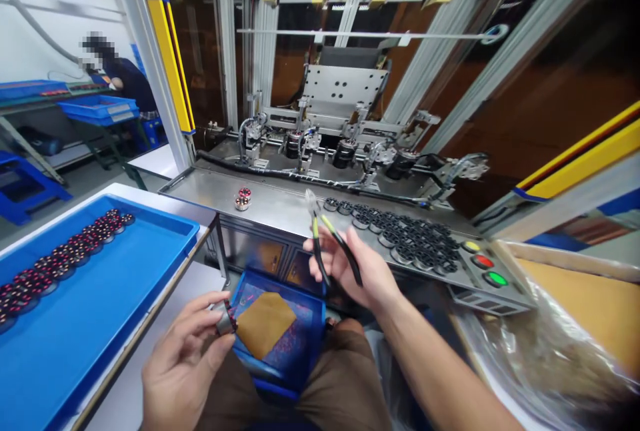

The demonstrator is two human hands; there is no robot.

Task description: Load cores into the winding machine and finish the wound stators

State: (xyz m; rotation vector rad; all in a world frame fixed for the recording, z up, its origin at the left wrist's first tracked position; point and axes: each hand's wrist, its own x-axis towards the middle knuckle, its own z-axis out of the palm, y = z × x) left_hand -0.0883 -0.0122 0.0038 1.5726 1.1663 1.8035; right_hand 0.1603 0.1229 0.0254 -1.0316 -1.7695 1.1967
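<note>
Between the thumb and fingers of my left hand point(185, 357) is a small round motor stator point(226, 319), a grey ring with dark red windings, held on its side above my lap. My right hand point(363, 267) has its fingers curled round the dark handles of diagonal cutters point(316, 227), whose jaws point up and away, over the machine's metal ledge. The cutters' handles are spread apart. A short stack of wound stators point(243, 200) stands on the ledge ahead. Rows of dark stators point(400, 231) lie on the ledge to the right.
At left, a blue tray point(125, 284) holds rows of wound stators. Below my hands is a blue bin point(300, 371) with brown card point(267, 324) and red scraps. Winding fixtures point(345, 151) stand behind the ledge. Push buttons point(483, 261) and a plastic-lined box point(575, 304) are right. A person point(125, 77) sits far left.
</note>
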